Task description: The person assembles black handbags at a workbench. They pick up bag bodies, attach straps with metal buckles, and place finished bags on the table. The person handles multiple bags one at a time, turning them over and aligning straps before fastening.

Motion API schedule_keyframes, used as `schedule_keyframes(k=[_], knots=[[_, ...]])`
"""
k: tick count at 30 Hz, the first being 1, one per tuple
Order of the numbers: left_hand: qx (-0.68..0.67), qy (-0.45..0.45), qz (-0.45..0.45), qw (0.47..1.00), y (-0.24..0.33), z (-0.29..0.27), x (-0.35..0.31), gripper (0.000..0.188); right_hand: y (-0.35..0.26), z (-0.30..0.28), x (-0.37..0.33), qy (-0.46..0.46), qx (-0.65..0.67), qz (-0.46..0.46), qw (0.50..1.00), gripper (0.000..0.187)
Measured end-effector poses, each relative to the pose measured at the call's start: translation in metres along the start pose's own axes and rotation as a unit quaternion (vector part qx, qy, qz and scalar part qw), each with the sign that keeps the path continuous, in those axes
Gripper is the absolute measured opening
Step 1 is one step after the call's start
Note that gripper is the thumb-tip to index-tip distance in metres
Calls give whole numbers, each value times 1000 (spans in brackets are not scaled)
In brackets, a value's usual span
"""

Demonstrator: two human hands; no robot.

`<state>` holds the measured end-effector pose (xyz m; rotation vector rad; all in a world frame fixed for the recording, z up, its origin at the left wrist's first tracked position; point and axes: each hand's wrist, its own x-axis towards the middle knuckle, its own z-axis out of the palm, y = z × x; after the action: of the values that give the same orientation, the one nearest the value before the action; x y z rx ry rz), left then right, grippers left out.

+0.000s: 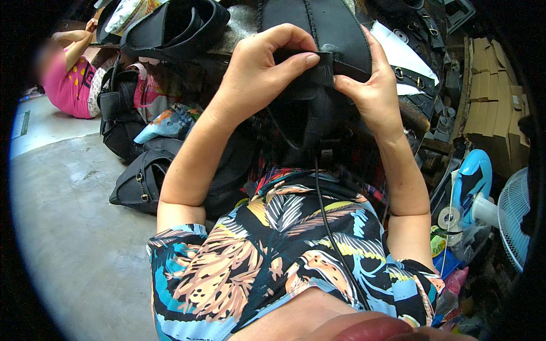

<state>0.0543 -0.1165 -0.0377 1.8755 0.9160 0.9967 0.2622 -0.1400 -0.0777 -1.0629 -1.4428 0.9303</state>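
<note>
Up at the work surface, both my hands are on a black leather bag piece [341,28] with a stitched, braided seam down its middle. My left hand [256,74] pinches a folded black edge of it between thumb and forefinger. On the other side, my right hand [372,91] grips the piece, thumb below and fingers along its right edge. Dark material hangs beneath my hands, and its shape is hard to make out. The fingertips behind the leather are hidden.
Black bag parts [170,31] lie at the upper left. Black bags with a buckle [142,184] rest on the floor to my left. A person in pink [68,82] sits farther left. At right are a fan [515,219], stacked cardboard [492,91] and a black buckled strap [412,79].
</note>
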Motion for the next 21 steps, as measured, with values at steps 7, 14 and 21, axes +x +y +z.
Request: schedule_keyframes(k=[7, 14, 21], knots=[[37, 31, -21, 999, -3, 9, 4, 17, 0, -10, -7, -44, 16, 17, 999, 93], [17, 41, -46, 998, -2, 12, 1, 16, -2, -5, -14, -16, -3, 21, 1000, 88], [57, 25, -49, 997, -16, 14, 0, 16, -1, 2, -19, -24, 89, 76, 993, 92]])
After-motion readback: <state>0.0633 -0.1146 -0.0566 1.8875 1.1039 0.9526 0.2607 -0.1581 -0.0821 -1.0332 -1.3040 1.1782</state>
